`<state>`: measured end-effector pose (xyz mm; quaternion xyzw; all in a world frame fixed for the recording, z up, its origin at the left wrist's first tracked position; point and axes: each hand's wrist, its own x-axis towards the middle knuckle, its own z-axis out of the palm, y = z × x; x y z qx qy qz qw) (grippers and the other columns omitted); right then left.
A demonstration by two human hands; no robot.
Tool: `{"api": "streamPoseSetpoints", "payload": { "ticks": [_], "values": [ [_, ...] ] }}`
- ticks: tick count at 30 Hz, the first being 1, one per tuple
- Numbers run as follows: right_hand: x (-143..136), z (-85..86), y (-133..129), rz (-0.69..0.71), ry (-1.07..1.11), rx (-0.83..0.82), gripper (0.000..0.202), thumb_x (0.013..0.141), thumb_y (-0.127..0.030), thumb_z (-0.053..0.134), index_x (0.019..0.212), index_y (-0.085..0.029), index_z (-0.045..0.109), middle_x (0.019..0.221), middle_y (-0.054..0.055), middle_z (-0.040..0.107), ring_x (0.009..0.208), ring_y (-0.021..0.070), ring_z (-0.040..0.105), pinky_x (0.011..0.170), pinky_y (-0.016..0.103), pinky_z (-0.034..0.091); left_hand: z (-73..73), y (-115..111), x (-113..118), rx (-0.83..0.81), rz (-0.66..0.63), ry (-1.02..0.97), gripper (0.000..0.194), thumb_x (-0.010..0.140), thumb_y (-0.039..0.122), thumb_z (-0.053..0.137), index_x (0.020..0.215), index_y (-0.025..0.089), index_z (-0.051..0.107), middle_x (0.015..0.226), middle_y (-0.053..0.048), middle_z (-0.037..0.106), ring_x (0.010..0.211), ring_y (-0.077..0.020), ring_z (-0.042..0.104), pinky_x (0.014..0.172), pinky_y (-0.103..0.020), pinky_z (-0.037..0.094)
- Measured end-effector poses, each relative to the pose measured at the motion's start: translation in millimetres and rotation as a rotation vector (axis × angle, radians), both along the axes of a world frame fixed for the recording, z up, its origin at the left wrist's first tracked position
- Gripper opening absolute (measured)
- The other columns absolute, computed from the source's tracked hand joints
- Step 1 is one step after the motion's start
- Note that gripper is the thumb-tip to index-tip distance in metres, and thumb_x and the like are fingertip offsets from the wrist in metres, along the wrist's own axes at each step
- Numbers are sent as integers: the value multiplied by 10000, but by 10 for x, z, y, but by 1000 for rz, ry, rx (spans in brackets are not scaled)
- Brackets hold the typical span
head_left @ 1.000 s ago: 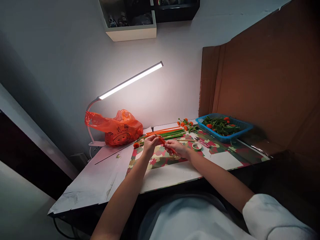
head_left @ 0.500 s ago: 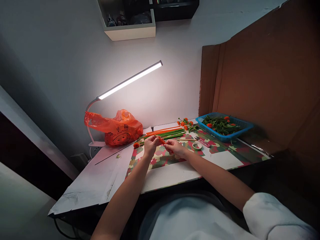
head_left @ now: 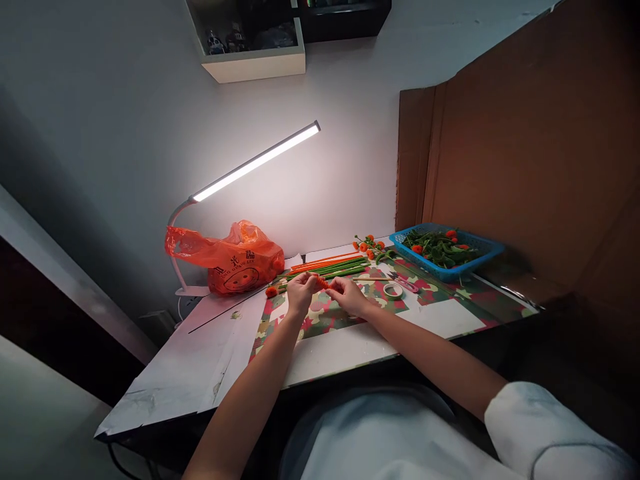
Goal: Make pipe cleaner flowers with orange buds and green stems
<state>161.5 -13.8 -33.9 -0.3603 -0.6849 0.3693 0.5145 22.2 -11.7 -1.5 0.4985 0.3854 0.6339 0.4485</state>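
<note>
Between my two hands, over the middle of the table, is a short orange pipe cleaner piece (head_left: 321,283) that looks coiled or bunched. My left hand (head_left: 301,292) pinches its left end. At the other end, the fingertips of my right hand (head_left: 349,295) are closed on it. Behind my hands lie green pipe cleaners (head_left: 345,268) and straight orange pipe cleaners (head_left: 325,261). An orange pompom-like flower head (head_left: 271,292) rests left of my left hand. To the right are a roll of pale green tape (head_left: 393,291) and pink-handled scissors (head_left: 406,283).
A blue basket (head_left: 453,272) of leafy stems with orange flowers stands at the back right, beside a cardboard panel (head_left: 525,167). Finished orange flowers (head_left: 369,247) lie near it. An orange plastic bag (head_left: 245,267) sits back left under a lit desk lamp (head_left: 257,162). A thin dark rod (head_left: 225,311) lies left.
My right fingers have shifted slightly and straightened a little along the orange piece. My left hand keeps its pinch. The whole view has drifted slightly.
</note>
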Motion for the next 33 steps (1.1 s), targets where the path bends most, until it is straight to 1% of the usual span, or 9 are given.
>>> {"api": "streamPoseSetpoints", "payload": {
  "ticks": [6,11,14,17,19,21,24,28,33],
  "values": [
    [-18,41,-86,-143,-101,145,157,775,-282,554,660,-210,475,563,-37,459,537,124,393,563,256,283,-39,29,13,-9,15,-24,194,587,276,687,700,126,635,611,-21,668,593,-179,670,656,-337,566],
    [-52,32,-95,-173,-110,144,157,778,-239,550,655,-206,459,580,-31,466,560,122,397,580,253,294,-69,49,-5,-24,31,-40,243,586,309,722,707,117,635,593,-11,652,565,-163,658,654,-328,558],
    [-47,65,-78,-26,51,-82,203,762,-321,606,671,-199,472,577,-39,474,508,101,385,514,232,298,-58,55,-34,-16,-48,-65,318,595,358,756,777,115,660,658,-32,682,617,-158,667,686,-303,543],
    [8,136,-75,279,286,-396,287,754,-428,639,730,-182,494,590,-43,496,442,71,372,433,208,288,-29,48,-44,-35,-251,-119,401,598,392,786,871,120,675,789,-77,716,746,-177,683,759,-304,523],
    [64,180,-78,438,379,-528,304,771,-446,643,790,-166,526,613,-31,532,437,61,393,417,192,302,-15,41,-40,-61,-362,-140,401,597,370,805,883,120,676,843,-92,721,792,-181,680,781,-303,513],
    [121,209,-78,540,422,-644,305,823,-458,596,838,-156,551,637,-11,570,456,64,442,433,184,345,-9,44,-41,-65,-411,-165,379,601,343,815,873,121,673,860,-88,720,784,-170,675,764,-289,513],
    [199,230,-70,705,411,-811,360,906,-482,464,907,-139,574,688,27,621,529,89,541,502,195,427,-3,72,-63,-53,-406,-237,359,621,334,810,875,129,662,841,-68,714,763,-151,673,749,-273,515],
    [283,246,-59,861,346,-848,386,938,-461,409,982,-119,583,734,53,653,591,106,596,601,227,487,19,113,-110,-45,-363,-288,327,639,306,805,877,144,650,837,-49,708,793,-145,675,815,-284,508],
    [309,245,-85,802,196,-753,327,881,-421,548,942,-106,611,735,67,665,650,120,627,664,239,499,49,96,-127,-57,-310,-236,379,553,356,842,802,142,652,773,-36,697,735,-141,666,737,-272,517]
  ]
}}
